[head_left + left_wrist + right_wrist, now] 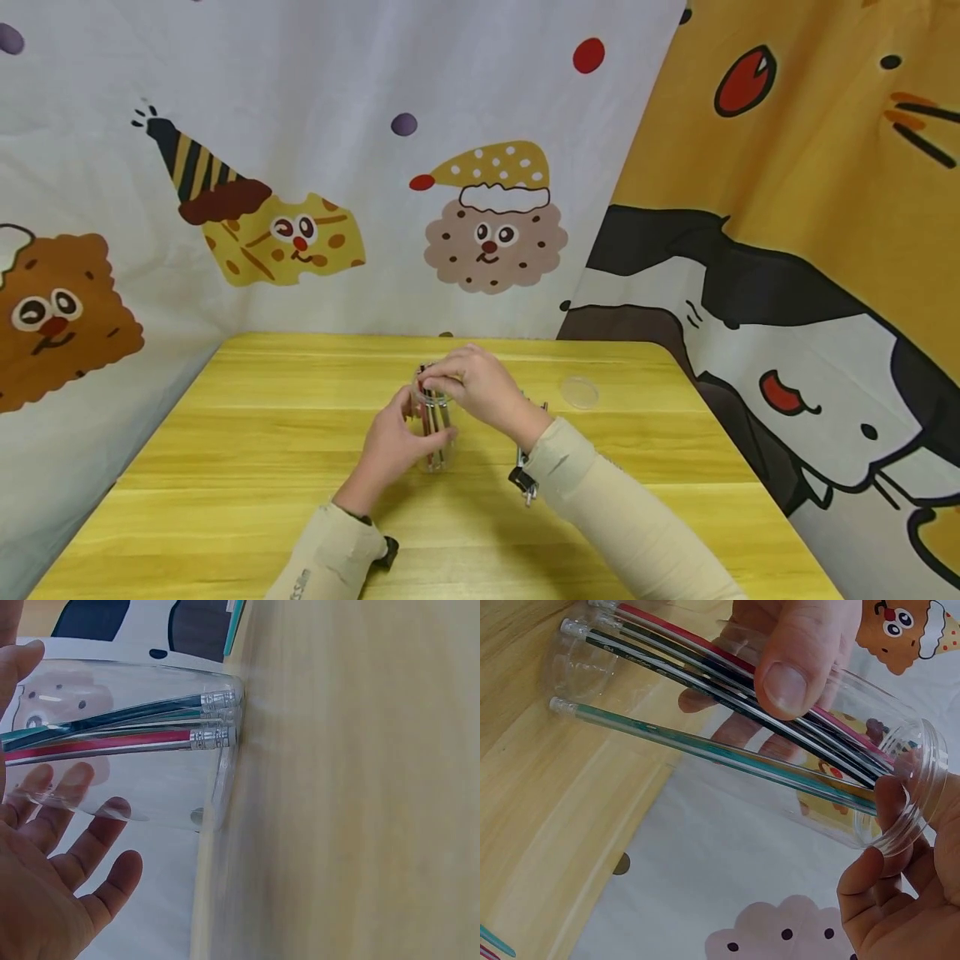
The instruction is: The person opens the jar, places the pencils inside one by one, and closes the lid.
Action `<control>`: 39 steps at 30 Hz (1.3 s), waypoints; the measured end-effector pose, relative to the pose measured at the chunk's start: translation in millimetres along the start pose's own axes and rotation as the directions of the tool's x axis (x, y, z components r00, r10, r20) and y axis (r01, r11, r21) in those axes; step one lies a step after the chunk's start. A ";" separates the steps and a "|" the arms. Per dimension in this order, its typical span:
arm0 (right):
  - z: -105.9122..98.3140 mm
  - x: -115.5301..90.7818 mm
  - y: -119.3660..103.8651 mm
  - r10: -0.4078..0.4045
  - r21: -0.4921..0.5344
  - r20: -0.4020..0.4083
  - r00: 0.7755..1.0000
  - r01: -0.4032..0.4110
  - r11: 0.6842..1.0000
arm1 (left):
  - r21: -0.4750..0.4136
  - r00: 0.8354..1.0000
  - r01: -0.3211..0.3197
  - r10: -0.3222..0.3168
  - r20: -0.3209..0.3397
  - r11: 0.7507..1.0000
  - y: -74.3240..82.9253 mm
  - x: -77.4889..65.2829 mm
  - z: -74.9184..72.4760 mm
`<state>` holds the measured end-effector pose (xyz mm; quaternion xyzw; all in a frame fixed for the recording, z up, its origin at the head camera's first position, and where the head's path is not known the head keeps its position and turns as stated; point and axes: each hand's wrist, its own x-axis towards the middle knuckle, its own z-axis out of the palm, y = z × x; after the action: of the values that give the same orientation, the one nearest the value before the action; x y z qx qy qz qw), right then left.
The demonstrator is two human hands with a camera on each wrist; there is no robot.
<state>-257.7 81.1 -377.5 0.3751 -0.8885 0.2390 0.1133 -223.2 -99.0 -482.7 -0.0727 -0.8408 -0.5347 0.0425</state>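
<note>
A clear plastic jar [439,446] stands upright on the table with several pencils [727,697] inside, their ferrule ends at the bottom. My left hand [392,442] holds the jar round its side, thumb on one side and fingers on the other. At the jar's open mouth is my right hand [480,387], with fingertips reaching inside the rim. These fingers pinch the upper end of a pencil, close to the teal pencil [705,750]; which pencil is partly hidden by the fingers. In the left wrist view, dark, red and teal pencils [172,739] show through the jar wall.
A clear round lid [580,392] lies on the wooden table [300,392] right of the jar. Some pencils [495,943] lie on the table near the right forearm, partly hidden by it. A cartoon-printed cloth [337,150] hangs behind the table.
</note>
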 end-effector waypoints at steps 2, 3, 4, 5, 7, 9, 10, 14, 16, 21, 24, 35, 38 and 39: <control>0.3 0.1 -1.1 0.015 0.001 -0.009 1.000 -0.015 1.000 | 0.006 1.000 0.000 0.000 0.000 1.000 -0.5 0.3 0.0; 0.7 0.0 -1.7 0.022 0.000 -0.015 1.000 -0.022 1.000 | 0.008 1.000 0.000 0.000 -0.002 1.000 -0.6 0.4 0.0; 1.1 -0.1 -2.2 0.028 0.001 -0.021 0.999 -0.027 1.000 | 0.010 1.000 0.000 0.000 -0.003 1.000 -0.8 0.6 0.0; 1.5 -0.2 -2.7 0.030 -0.003 -0.028 0.999 -0.031 1.000 | 0.010 1.000 -0.001 0.001 -0.004 1.000 -0.9 0.4 -0.2; 2.3 -0.7 -3.8 0.035 -0.010 -0.035 0.999 -0.036 0.999 | 0.009 1.000 -0.001 0.001 -0.004 1.000 -1.0 0.1 -0.4; 2.1 -1.9 -5.0 0.042 -0.005 -0.039 0.998 -0.042 0.999 | 0.006 1.000 0.001 -0.001 -0.005 1.000 -1.6 0.1 -0.3; 2.2 -3.2 -5.1 0.050 0.009 -0.041 0.998 -0.049 0.999 | 0.005 1.000 0.002 -0.002 -0.004 1.000 -2.0 0.0 -0.1; -0.7 -11.9 -2.8 0.109 0.144 -0.080 0.991 -0.096 0.985 | 0.007 1.000 0.004 -0.004 -0.010 1.000 -3.5 0.0 1.2; -3.8 -17.1 2.4 0.154 0.212 -0.131 0.979 -0.124 0.969 | 0.008 1.000 -0.001 0.001 -0.019 1.000 -3.6 -0.1 1.6; -11.5 -31.2 33.2 0.321 0.258 -0.187 0.929 -0.269 0.928 | 0.004 1.000 -0.006 0.006 -0.027 1.000 -3.3 -1.1 1.7; -11.8 -43.8 61.2 0.453 0.239 -0.106 0.885 -0.419 0.876 | 0.001 1.000 0.003 -0.003 -0.027 1.000 -2.0 -2.0 1.7; 6.4 -76.6 119.0 0.589 0.129 0.134 0.797 -0.603 0.787 | 0.007 1.000 0.015 -0.015 -0.028 1.000 -2.5 -2.0 1.4; 12.1 -79.8 125.0 0.604 0.122 0.168 0.779 -0.624 0.772 | 0.005 1.000 0.012 -0.012 -0.025 1.000 -2.6 -1.1 1.9; 13.7 -80.6 126.7 0.608 0.119 0.177 0.774 -0.630 0.767 | 0.003 1.000 0.011 -0.011 -0.024 1.000 -2.7 -0.9 2.1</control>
<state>-293.5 200.0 -463.0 0.0835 -0.9437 0.3140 -0.0617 -222.8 -98.3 -486.1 -0.0614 -0.8416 -0.5343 0.0495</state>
